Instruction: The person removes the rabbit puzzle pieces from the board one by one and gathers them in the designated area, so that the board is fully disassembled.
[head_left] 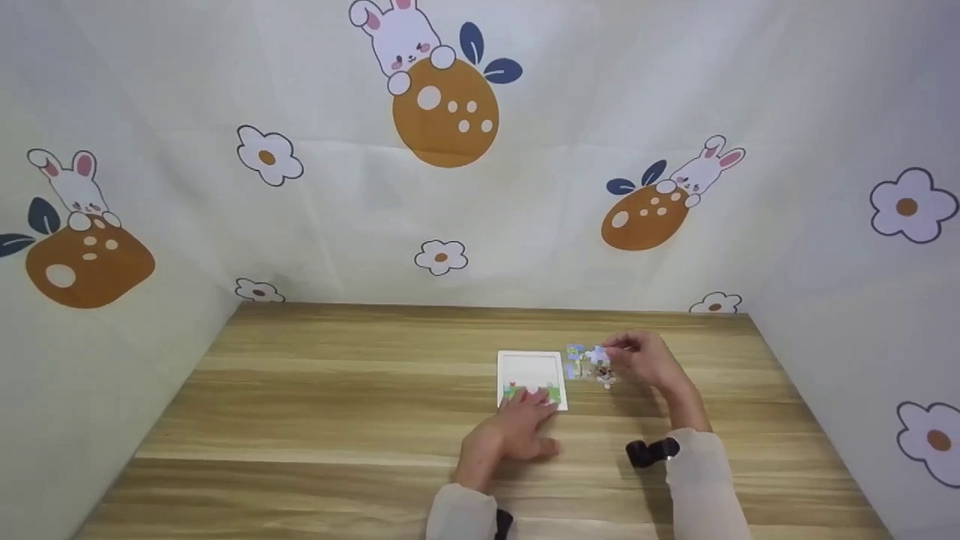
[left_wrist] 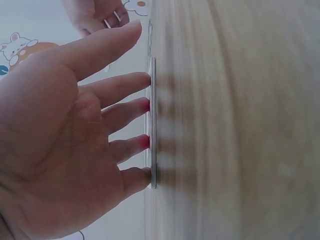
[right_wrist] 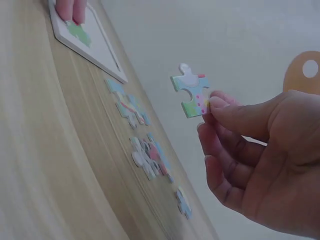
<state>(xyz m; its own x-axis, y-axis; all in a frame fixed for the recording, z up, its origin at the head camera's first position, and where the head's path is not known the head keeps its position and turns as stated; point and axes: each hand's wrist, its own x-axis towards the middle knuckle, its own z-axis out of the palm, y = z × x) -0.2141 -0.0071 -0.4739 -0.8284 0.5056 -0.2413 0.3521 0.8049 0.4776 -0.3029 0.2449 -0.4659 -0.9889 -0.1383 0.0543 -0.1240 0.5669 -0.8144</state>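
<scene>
In the head view a white puzzle tray (head_left: 531, 367) lies on the table, with green-printed puzzle pieces (head_left: 555, 393) along its near side. My left hand (head_left: 514, 435) rests its spread fingertips on that near side, partly covering the pieces. Seen edge-on in the left wrist view, the tray (left_wrist: 153, 120) lies flat under those fingertips. To the right, my right hand (head_left: 651, 365) pinches one puzzle piece (right_wrist: 197, 98) between thumb and index finger, raised above the table. It is printed light blue, green and white with pink dots. Several loose puzzle pieces (right_wrist: 156, 159) lie between tray and right hand.
The wood-grain table (head_left: 300, 405) is enclosed at the back and sides by a pale cloth (head_left: 337, 217) printed with rabbits, oranges and flowers. A black wrist camera (head_left: 651, 451) sits at the right sleeve.
</scene>
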